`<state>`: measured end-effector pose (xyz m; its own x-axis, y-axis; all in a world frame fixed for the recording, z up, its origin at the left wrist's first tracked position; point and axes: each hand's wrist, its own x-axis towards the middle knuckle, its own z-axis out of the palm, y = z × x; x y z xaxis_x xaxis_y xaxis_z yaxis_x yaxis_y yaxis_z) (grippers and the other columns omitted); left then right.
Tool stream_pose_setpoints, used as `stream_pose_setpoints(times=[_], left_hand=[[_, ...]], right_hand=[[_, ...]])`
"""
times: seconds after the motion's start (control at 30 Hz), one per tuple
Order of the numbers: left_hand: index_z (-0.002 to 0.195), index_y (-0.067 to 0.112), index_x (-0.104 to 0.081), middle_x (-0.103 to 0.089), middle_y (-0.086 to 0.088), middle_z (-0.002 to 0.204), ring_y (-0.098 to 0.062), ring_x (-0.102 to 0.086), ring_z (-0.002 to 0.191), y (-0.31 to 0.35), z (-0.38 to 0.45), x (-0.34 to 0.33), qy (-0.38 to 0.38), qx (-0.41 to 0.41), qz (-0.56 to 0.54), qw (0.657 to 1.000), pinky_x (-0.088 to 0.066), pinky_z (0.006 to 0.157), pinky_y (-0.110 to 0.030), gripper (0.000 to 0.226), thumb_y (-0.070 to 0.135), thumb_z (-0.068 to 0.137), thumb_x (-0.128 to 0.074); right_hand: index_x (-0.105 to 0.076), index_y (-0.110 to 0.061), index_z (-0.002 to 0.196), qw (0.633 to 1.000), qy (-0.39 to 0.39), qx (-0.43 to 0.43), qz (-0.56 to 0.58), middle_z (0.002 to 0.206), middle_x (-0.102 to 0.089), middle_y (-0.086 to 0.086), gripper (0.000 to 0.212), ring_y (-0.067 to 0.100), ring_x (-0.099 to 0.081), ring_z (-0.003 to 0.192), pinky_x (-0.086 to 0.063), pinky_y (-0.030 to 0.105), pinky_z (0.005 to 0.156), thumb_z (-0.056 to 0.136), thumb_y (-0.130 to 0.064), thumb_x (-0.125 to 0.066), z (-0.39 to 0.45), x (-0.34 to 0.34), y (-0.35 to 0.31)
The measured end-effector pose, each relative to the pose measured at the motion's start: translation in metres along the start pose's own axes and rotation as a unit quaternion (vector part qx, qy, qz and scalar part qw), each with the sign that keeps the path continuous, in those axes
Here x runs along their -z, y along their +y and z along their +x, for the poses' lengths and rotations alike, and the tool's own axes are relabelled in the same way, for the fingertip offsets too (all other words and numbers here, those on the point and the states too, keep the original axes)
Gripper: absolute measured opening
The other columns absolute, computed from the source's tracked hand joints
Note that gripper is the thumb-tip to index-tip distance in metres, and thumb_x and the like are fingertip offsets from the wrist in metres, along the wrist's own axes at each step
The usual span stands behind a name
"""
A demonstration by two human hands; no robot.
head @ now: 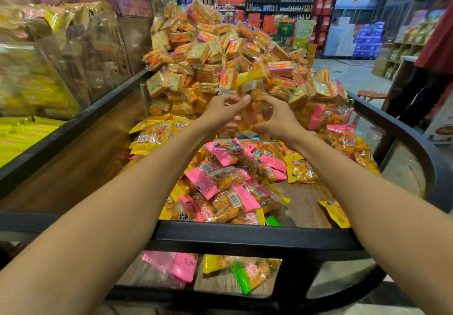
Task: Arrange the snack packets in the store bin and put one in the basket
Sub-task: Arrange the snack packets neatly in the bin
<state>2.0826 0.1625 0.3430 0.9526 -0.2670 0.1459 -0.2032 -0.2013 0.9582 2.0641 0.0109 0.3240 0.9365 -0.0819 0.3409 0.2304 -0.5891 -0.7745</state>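
Both arms reach out over the store bin (245,235), and the two hands meet above its far half on a single yellow packet (250,103) held upright between them. The left hand (221,112) has its fingers curled in and pinches the packet's left edge near the top, fingertips pressed against the clear film. The right hand (274,119) cups the packet's right side from below, thumb and fingers bent round it, so the round orange snacks inside show between the two hands. The packet's yellow top strip sticks up above the fingers, slightly blurred. Directly beneath the hands and back toward the person lies a loose heap of pink and yellow packets (220,182) on the bin's wooden floor, some overlapping, a few with barcodes facing up. To the right of the right hand a few more yellow packets (302,170) lie apart from the heap, and one sits alone near the bin's near right corner. Just beyond the hands a clear divider (171,89) stands across the bin, and behind it rises a tall mound of orange biscuit packs (215,45). Far right of the right hand, a person in a red top (436,42) stands in the aisle.
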Motion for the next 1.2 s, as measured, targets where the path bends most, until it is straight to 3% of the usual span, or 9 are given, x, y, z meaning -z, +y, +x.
stream_pose_setpoints(times=[0.13,0.2,0.3,0.47,0.57,0.7,0.87,1.1,1.2], left_hand=[[0.123,0.003,-0.056,-0.068,-0.013,0.108,-0.028,-0.065,0.101,-0.001,0.0,0.001,0.013,0.053,-0.06,0.997,-0.053,0.088,-0.042,0.075,0.065,0.081,-0.057],[0.127,0.0,-0.052,-0.066,-0.014,0.109,-0.031,-0.062,0.107,-0.003,0.002,0.004,0.042,0.071,-0.067,0.994,-0.049,0.088,-0.041,0.071,0.059,0.088,-0.051],[0.127,0.003,-0.055,-0.059,-0.018,0.128,-0.027,-0.059,0.115,-0.004,0.004,0.007,0.023,0.079,-0.06,0.995,-0.054,0.079,-0.032,0.058,0.05,0.095,-0.045],[0.099,0.012,-0.055,-0.068,0.006,0.06,-0.001,-0.059,0.045,0.009,-0.013,0.002,-0.163,0.102,-0.091,0.977,-0.048,0.047,-0.016,0.033,0.039,0.101,-0.036],[0.094,0.014,-0.056,-0.059,0.01,0.052,-0.002,-0.05,0.04,0.01,-0.02,-0.001,-0.218,0.087,-0.071,0.969,-0.042,0.043,-0.015,0.034,0.038,0.102,-0.033],[0.063,0.019,-0.054,-0.038,0.004,0.057,-0.007,-0.034,0.046,0.002,-0.006,0.003,-0.146,0.076,-0.102,0.981,-0.039,0.043,-0.017,0.045,0.05,0.095,-0.045],[0.096,0.013,-0.06,-0.06,-0.003,0.096,-0.016,-0.055,0.074,-0.005,0.005,0.007,-0.026,0.056,-0.08,0.995,-0.05,0.064,-0.03,0.027,0.039,0.096,-0.051],[0.095,0.015,-0.055,-0.054,0.004,0.072,-0.012,-0.046,0.061,-0.001,0.004,0.004,0.002,0.052,-0.078,0.996,-0.042,0.065,-0.029,0.027,0.042,0.093,-0.054],[0.09,0.012,-0.051,-0.054,0.001,0.074,-0.013,-0.048,0.06,-0.002,0.005,0.005,0.023,0.042,-0.077,0.996,-0.044,0.065,-0.029,0.027,0.039,0.095,-0.052]], right_hand=[[-0.046,-0.024,0.135,0.995,-0.087,0.056,-0.016,0.093,-0.048,0.001,0.078,0.008,-0.046,0.073,-0.044,0.028,0.069,0.067,-0.022,-0.086,-0.008,-0.008,-0.01],[-0.051,-0.022,0.131,0.993,-0.111,0.042,0.022,0.087,-0.051,-0.001,0.067,0.008,-0.048,0.072,-0.043,0.026,0.067,0.072,-0.026,-0.083,-0.009,-0.008,-0.012],[-0.063,-0.013,0.114,0.997,-0.003,0.034,0.07,0.091,-0.061,0.004,0.034,0.012,-0.057,0.08,-0.045,0.023,0.068,0.085,-0.028,-0.07,-0.006,-0.003,-0.014],[-0.055,-0.016,0.088,0.979,0.052,-0.092,0.175,0.072,-0.046,0.0,0.025,0.012,-0.043,0.063,-0.032,0.022,0.053,0.096,-0.04,-0.052,0.006,0.006,-0.005],[-0.05,-0.016,0.076,0.972,0.081,-0.098,0.197,0.07,-0.04,0.01,0.03,0.022,-0.039,0.063,-0.028,0.028,0.053,0.095,-0.038,-0.056,0.009,0.006,-0.001],[-0.057,-0.01,0.084,0.967,0.099,-0.078,0.22,0.078,-0.046,0.013,0.023,0.024,-0.043,0.07,-0.032,0.034,0.059,0.091,-0.031,-0.063,0.006,0.006,-0.001],[-0.057,-0.008,0.076,0.964,0.077,-0.091,0.239,0.063,-0.049,0.007,0.024,0.009,-0.044,0.044,-0.032,0.019,0.039,0.093,-0.024,-0.06,0.004,0.003,-0.006],[-0.049,-0.012,0.065,0.965,0.081,-0.093,0.233,0.058,-0.04,0.005,0.033,0.004,-0.035,0.032,-0.028,0.016,0.033,0.095,-0.022,-0.057,0.003,0.005,-0.006],[-0.054,-0.013,0.072,0.958,0.042,-0.115,0.258,0.068,-0.048,0.004,0.027,0.007,-0.043,0.047,-0.034,0.015,0.039,0.096,-0.027,-0.056,0.001,0.006,-0.01]])
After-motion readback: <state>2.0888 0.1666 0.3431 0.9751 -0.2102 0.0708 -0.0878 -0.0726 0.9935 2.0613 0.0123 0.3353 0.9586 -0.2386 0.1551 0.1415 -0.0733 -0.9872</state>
